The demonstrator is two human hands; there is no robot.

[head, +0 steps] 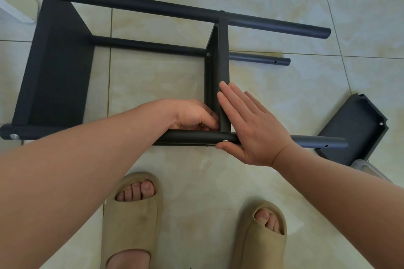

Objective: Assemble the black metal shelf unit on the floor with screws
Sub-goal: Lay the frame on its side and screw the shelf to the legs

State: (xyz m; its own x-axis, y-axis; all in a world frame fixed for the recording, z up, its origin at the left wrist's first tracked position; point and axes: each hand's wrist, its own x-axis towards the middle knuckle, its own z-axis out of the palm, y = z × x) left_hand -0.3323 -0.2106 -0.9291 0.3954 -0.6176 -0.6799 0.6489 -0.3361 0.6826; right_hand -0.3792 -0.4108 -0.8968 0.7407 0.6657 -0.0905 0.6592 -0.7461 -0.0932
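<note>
Black metal shelf (59,67) lay on its side on tile floor (157,81), centre to upper left of frame; long axis ran left-right, free tube ends pointing right. Right hand (247,126) flat, fingers straight against middle panel (223,54), thumb under near tube (188,136) by screw (225,141); likely bracing joint square. Left hand (194,116) curled into inner corner; whether it pinched anything, cannot tell. Spare panel (354,131) lay lower right.
</note>
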